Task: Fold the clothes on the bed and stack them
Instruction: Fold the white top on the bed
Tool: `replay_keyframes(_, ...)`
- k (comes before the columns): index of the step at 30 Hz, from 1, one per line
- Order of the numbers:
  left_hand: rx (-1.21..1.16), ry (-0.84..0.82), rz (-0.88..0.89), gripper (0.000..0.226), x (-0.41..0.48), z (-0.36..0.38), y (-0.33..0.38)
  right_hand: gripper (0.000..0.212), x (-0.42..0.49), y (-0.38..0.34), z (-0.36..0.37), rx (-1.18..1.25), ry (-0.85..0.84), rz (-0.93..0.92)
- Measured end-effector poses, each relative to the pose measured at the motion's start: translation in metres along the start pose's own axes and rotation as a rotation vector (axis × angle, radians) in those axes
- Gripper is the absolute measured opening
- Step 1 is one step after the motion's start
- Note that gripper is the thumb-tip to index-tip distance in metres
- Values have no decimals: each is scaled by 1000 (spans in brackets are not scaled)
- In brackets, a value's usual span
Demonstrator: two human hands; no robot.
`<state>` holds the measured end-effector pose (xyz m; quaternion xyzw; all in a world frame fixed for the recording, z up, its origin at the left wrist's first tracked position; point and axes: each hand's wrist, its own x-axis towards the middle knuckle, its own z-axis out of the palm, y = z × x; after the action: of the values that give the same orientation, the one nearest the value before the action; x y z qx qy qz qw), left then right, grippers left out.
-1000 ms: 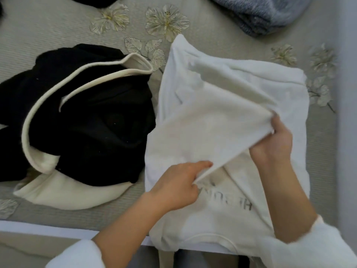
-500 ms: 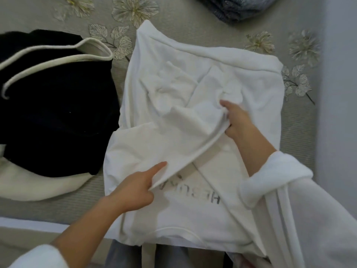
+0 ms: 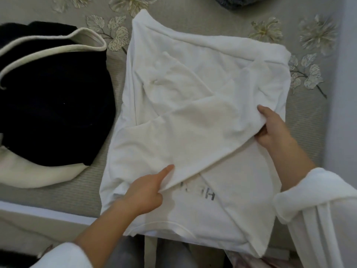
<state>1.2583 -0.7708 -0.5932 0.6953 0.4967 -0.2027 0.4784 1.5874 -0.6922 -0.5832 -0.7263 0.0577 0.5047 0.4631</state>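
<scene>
A white sweatshirt (image 3: 193, 78) with grey lettering lies spread on the bed, its collar hanging over the near edge. One white sleeve (image 3: 193, 136) lies diagonally across its front. My left hand (image 3: 146, 192) pinches the sleeve's lower end beside the lettering, index finger stretched out on the cloth. My right hand (image 3: 274, 130) grips the sleeve's upper right part, thumb on top, fingers under the fold.
A black garment with cream trim (image 3: 54, 105) lies bunched to the left of the sweatshirt. A grey knit item (image 3: 235, 1) shows at the top edge. The bed cover (image 3: 309, 117) is grey with embroidered flowers. A pale wall runs along the right.
My right hand has pulled the sleeve from the middle of the sweatshirt out to its right side, flattening it. My left hand keeps its pinch on the lower end.
</scene>
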Motion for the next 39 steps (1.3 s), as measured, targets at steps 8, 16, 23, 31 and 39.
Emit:
replay_keyframes(8,-52,-42,44,88,-4,-4,-7,21,-2,-23,-7,-122,170,-422)
replay_keyframes(16,191,623,67,56,-21,30,-9,68,-35,79,-47,-1191,53,-749)
replay_keyframes(23,419,308,-19,66,-36,57,-49,67,-86,168,-52,-1635,-338,-673)
replay_keyframes(31,639,114,91,91,-84,67,-83,89,-142,221,-122,-1862,-427,-586)
replay_keyframes(39,766,348,313,118,-117,97,-102,106,-183,288,-165,-2018,-178,-760)
